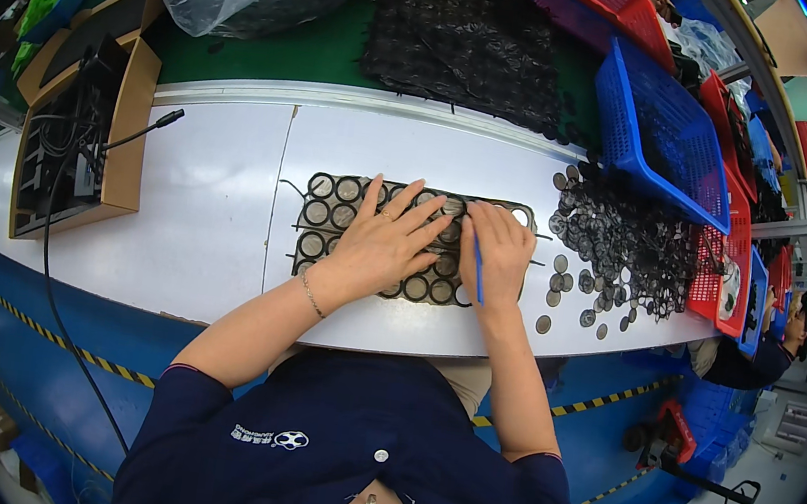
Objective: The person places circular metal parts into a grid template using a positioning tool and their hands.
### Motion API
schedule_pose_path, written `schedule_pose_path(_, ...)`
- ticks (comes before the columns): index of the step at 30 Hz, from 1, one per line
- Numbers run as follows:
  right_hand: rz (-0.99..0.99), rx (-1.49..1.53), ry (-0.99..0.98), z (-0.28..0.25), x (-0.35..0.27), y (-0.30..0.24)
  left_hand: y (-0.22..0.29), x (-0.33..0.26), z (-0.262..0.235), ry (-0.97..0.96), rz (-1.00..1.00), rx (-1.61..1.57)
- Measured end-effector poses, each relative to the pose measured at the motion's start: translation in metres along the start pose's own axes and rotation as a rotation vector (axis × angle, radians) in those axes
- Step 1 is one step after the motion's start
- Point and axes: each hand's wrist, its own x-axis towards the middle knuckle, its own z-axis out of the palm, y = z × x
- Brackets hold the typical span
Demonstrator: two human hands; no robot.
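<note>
A long white table (206,218) curves across the room. On it lies a flat black sheet of rings (327,217), a big heap of small dark round discs (616,243) to its right, and an open brown cardboard box (124,152) to its left.

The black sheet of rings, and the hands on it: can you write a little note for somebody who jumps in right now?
Left hand: flat, fingers spread, pressing on the black sheet of rings on the white table.
Right hand: on the sheet's right part, holding a thin blue tool.
Loose dark discs lie piled to the right, beside the blue basket.
Done: the disc pile suggests many pieces are already out.
Left: the visible rings remain joined in the sheet; another black sheet waits behind.
</note>
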Motion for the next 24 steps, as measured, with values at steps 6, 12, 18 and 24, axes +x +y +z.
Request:
schedule_pose_path(6,0.219,-0.191,0.2,-0.031,0.001,0.071,-0.003,0.001,-0.003,0.044,0.003,-0.048)
schedule_pose_path(12,0.799,0.952,-0.207,-0.002,0.001,-0.007,-0.003,0.0,-0.003,0.111,0.007,-0.016)
schedule_pose_path(18,0.831,0.895,-0.264,0.004,0.004,-0.005,-0.002,0.0,-0.004,0.117,0.009,-0.017)
schedule_pose_path(24,0.83,0.885,-0.299,0.002,0.006,-0.005,-0.002,0.0,-0.003,0.123,0.009,-0.02)
